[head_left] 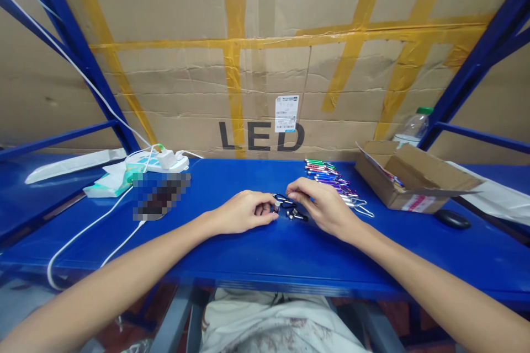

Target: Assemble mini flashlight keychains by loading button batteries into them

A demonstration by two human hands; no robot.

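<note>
My left hand [246, 210] rests on the blue table [265, 248] with its fingers curled, pinching a small silver and black piece [276, 205] at the fingertips. My right hand [321, 205] sits just to the right, fingers bent and closed on the black cord part [285, 198] between the two hands. More small black pieces [297, 215] lie on the table under the fingertips. Behind my right hand is a row of coloured metallic stylus pens [327, 174] with metal clips.
An open cardboard box [408, 182] stands at the right, with a black mouse [452, 219] in front of it and a plastic bottle [414, 127] behind. At the left lie a white power strip [157, 161], a tissue pack [110, 183] and white cables. A taped cardboard wall closes the back.
</note>
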